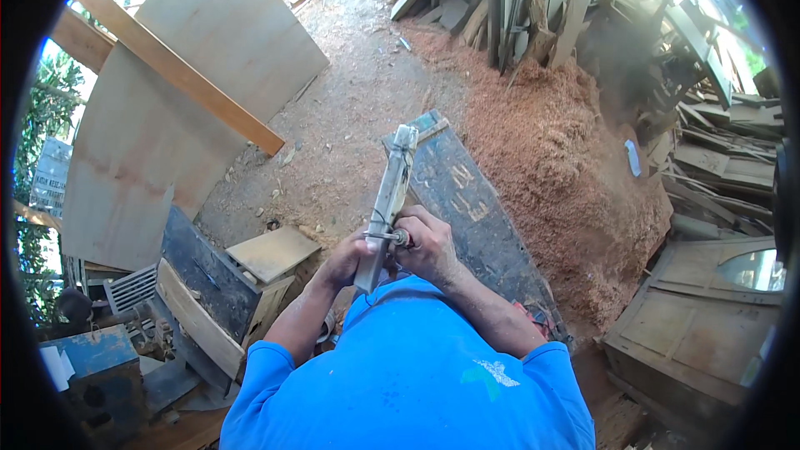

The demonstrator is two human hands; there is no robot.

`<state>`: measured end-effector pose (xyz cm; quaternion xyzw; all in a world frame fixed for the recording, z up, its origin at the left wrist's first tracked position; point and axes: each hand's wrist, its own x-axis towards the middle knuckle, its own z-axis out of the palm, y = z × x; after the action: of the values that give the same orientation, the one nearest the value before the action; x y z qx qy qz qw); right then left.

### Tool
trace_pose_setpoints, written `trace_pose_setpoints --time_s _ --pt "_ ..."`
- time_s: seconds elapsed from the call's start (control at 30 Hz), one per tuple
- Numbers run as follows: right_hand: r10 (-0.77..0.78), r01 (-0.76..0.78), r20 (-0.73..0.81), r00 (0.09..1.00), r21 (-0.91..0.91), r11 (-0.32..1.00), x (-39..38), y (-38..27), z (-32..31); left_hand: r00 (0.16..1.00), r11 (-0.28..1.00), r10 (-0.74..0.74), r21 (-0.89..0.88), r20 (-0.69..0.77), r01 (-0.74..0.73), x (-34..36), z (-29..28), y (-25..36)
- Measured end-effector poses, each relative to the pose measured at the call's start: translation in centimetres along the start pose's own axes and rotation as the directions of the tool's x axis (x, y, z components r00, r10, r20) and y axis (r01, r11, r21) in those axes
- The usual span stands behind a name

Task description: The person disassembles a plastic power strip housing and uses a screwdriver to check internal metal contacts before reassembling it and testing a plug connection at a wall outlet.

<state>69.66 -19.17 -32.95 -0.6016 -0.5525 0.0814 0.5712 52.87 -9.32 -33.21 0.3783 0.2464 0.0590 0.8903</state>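
A long, greyish wooden bar point(390, 187) is held in front of my chest, its far end pointing up and slightly right. Dark wire is wound round it near that far end. My left hand point(346, 260) is closed on the bar's near part from the left side. On the other side, my right hand point(427, 243) is closed at a small metal fitting point(402, 237) that juts from the bar. A thin metal piece crosses the bar between both hands. The fingertips of my right hand are partly hidden.
Below the bar lies a dark, worn board point(467, 192). A heap of reddish sawdust point(558, 192) spreads to the right, with stacked scrap wood point(717, 158) and a wooden cabinet point(692, 308) beyond. Plywood sheets point(225, 25) and an orange-brown beam point(179, 67) lean at left.
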Motion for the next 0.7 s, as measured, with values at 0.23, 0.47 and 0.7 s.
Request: trace_pose_setpoints --time_s 0.23,0.47,0.7 --pt "0.267 -0.261 -0.022 0.964 0.139 0.955 -0.1 0.8 -0.6 0.999 0.989 -0.023 0.146 -0.034 0.027 0.5 2.4 1.9" --pt "0.279 -0.270 -0.047 0.959 0.141 0.953 0.3 -0.6 -1.4 0.956 0.860 0.264 0.480 -0.128 -0.173 2.9 1.6 -0.4" --pt "0.054 -0.030 0.106 0.993 -0.217 0.976 -1.6 1.9 -1.4 0.964 0.731 0.242 0.674 -0.111 -0.106 2.9 1.8 -0.3"
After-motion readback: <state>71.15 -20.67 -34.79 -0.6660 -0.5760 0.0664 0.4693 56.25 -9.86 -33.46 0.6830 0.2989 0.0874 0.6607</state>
